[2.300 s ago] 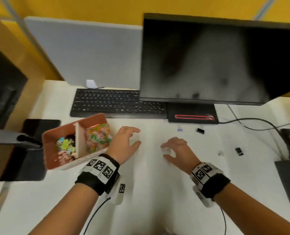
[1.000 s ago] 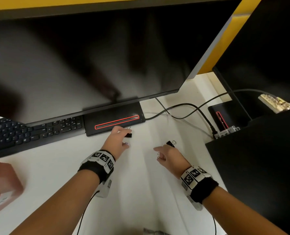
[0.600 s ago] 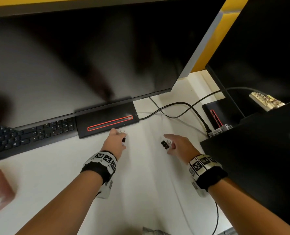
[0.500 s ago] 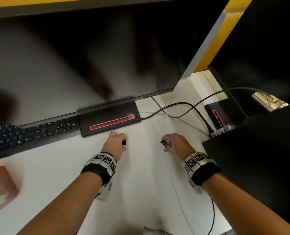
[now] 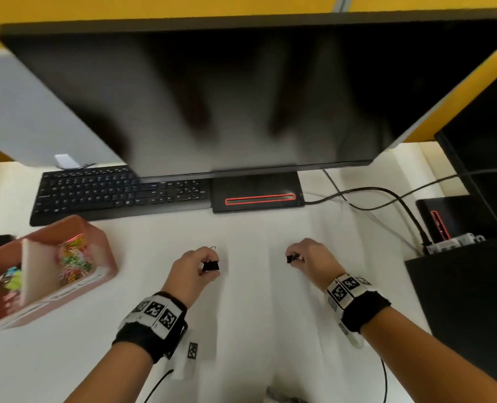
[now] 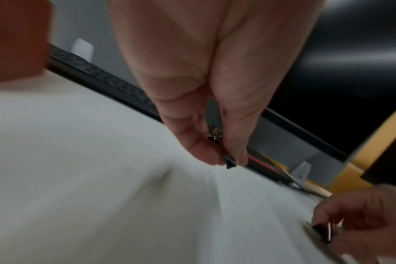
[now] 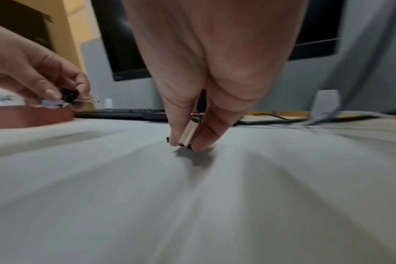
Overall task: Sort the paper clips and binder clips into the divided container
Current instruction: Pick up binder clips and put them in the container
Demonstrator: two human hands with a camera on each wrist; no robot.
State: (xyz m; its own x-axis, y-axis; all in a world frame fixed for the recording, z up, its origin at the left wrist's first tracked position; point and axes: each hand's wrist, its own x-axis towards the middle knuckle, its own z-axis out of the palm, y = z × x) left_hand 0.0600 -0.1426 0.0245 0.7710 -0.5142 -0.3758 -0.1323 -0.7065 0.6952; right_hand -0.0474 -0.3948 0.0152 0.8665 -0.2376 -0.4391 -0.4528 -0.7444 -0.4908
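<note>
Overhead, the left hand [image 5: 193,267] pinches a black binder clip [image 5: 211,266] above the white bench [image 5: 256,315], and the right hand [image 5: 314,260] pinches a second clip [image 5: 290,259]. Only the right wrist view shows that second clip's silver face [image 7: 188,134] between the fingers [image 7: 206,137]. The divided container [image 5: 96,242] sits left.
</note>
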